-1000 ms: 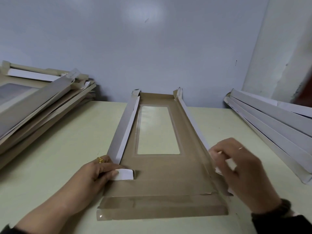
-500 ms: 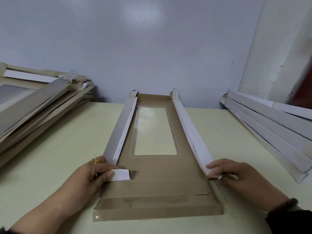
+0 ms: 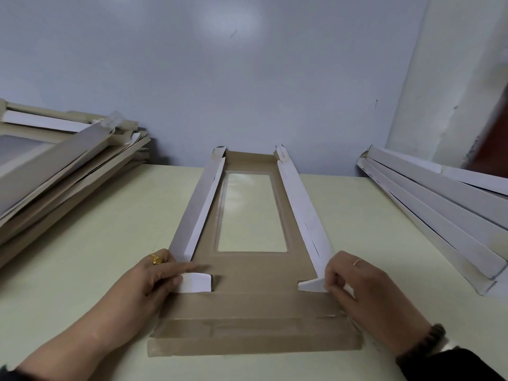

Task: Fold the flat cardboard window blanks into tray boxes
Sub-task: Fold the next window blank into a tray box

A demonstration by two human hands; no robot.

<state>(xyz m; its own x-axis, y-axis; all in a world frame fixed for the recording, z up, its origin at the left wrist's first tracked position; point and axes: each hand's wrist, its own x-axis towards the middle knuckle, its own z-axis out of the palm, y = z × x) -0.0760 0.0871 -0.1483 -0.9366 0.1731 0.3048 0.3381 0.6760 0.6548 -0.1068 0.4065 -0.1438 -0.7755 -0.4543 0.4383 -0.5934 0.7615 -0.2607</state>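
Observation:
A long brown cardboard window blank (image 3: 253, 306) lies lengthwise on the table, its clear window (image 3: 251, 213) in the far half. Both long side walls stand folded up, white faces showing. My left hand (image 3: 154, 281) holds the near end of the left wall (image 3: 196, 210) and pinches its white corner tab (image 3: 196, 282), which is bent inward. My right hand (image 3: 360, 287) pinches the near end of the right wall (image 3: 302, 210), whose tab (image 3: 312, 285) also points inward. The near end flap (image 3: 255, 336) lies flat.
A slanting pile of folded trays (image 3: 60, 171) fills the left of the pale table (image 3: 82, 265). A stack of flat white blanks (image 3: 439, 210) lies along the right edge. The wall (image 3: 247, 78) stands right behind the blank's far end.
The right side wall has been raised to standing. My right hand slid down to its near end and bent the corner tab inward. My left hand stayed on its tab.

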